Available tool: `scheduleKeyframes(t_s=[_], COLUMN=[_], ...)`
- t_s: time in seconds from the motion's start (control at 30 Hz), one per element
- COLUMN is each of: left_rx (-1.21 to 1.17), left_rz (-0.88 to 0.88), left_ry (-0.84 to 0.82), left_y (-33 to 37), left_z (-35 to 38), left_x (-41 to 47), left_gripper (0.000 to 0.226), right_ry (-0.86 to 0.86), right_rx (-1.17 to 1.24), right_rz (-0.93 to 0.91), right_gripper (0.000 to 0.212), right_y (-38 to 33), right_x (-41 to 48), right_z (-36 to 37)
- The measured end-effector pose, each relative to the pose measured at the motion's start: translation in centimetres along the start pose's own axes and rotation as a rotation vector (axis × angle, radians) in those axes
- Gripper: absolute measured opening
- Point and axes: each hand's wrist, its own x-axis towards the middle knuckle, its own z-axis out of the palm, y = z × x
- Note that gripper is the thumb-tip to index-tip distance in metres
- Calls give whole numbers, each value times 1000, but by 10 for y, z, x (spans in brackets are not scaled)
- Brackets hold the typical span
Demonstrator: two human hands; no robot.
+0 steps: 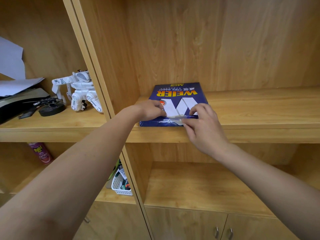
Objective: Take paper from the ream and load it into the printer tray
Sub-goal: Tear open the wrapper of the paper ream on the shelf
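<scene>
A blue ream of copy paper [178,94] with yellow lettering lies flat on a wooden shelf [259,108], its near end at the shelf's front edge. My left hand [150,110] presses on the ream's near left corner, fingers curled onto the wrapper. My right hand [202,125] pinches the wrapper's torn flap at the near right end, where a sliver of white paper [174,118] shows. No printer tray is in view.
The left compartment holds a white toy robot [78,92], a dark round object [52,110] and loose papers [15,84]. Below sit a spray can [40,153] and a white basket [121,182]. Cabinet doors with metal handles [223,232] are at the bottom.
</scene>
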Motion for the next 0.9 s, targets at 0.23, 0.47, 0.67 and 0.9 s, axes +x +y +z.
scheduleKeyframes(t_s=[0.23, 0.47, 0.67, 0.9], left_rx=[-62, -95, -114, -141], left_rz=[10, -4, -12, 0], left_ry=[14, 28, 43, 69], left_y=[-2, -2, -4, -10], left_z=[2, 4, 6, 9], left_x=[4, 3, 2, 0], left_gripper=[15, 17, 16, 33], right_ry=[100, -42, -234, -312], right_rx=[-49, -19, 17, 107], right_rz=[-2, 121, 234, 252], right_gripper=[12, 51, 81, 79], right_y=[-19, -47, -59, -58], right_x=[-40, -103, -135, -150], right_z=[1, 15, 29, 29])
